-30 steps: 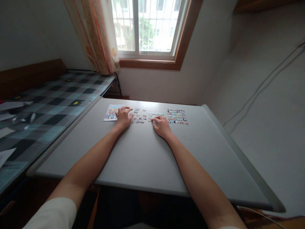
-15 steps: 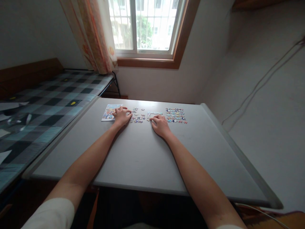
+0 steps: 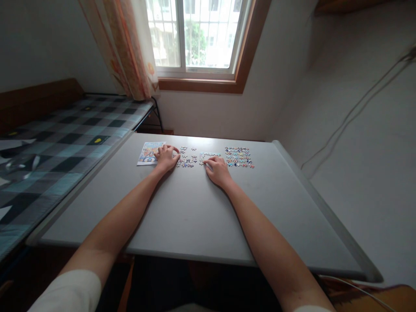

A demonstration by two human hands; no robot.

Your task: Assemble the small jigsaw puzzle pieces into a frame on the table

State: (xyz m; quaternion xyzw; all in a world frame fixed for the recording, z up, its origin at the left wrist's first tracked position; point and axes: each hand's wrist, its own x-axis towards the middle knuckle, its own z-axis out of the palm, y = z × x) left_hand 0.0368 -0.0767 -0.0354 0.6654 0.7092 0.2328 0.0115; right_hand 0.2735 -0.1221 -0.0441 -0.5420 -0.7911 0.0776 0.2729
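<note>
My left hand (image 3: 167,157) rests with its fingers apart over the right side of a printed picture sheet (image 3: 145,157). Its thumb and index finger reach the edge of a group of loose jigsaw pieces (image 3: 187,164). My right hand (image 3: 217,169) is closed, thumb and index fingertips together on a jigsaw piece at the lower left corner of a partly joined puzzle (image 3: 208,154). The hand covers the puzzle's lower right part. Beyond it, more loose jigsaw pieces (image 3: 238,157) lie in rows to the right.
The pale table (image 3: 188,212) has a raised grey rim along its right side. A bed (image 3: 74,134) with a checked cover adjoins the left side, with papers and a clear plastic item on it. A window (image 3: 198,37) and a curtain (image 3: 125,52) are beyond the table.
The whole view has shifted slightly to the left. Both hands keep nearly the same place and pose over the pieces.
</note>
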